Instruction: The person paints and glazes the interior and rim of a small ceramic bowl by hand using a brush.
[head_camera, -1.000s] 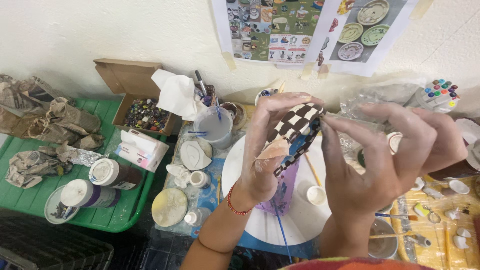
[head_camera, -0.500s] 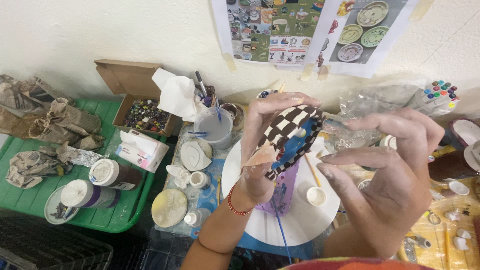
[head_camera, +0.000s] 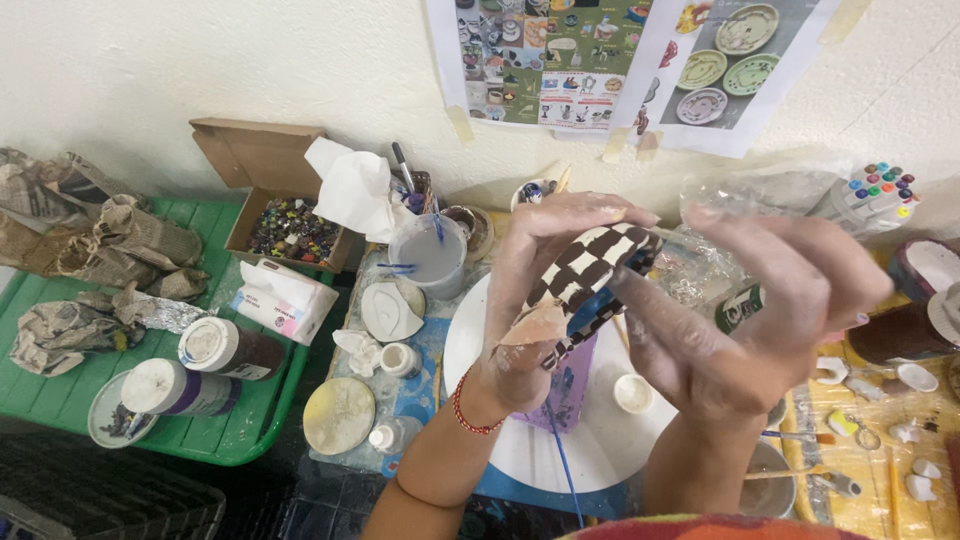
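Checkered ceramic piece (head_camera: 585, 275), curved and matte, sits clamped in left hand (head_camera: 545, 300)'s grip; right hand (head_camera: 750, 310) pinches its edge.

A pottery-painting workshop is indicated by a white round banding wheel (head_camera: 600, 450), lidded paint jars (head_camera: 225, 348) and a murky rinse-water cup (head_camera: 430, 255).

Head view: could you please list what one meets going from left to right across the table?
Crumpled newspaper → green plastic tray → open cardboard box of beads → cloudy water cup → left hand holding checkered brown-and-white ceramic piece → right hand → clear tub of coloured markers.
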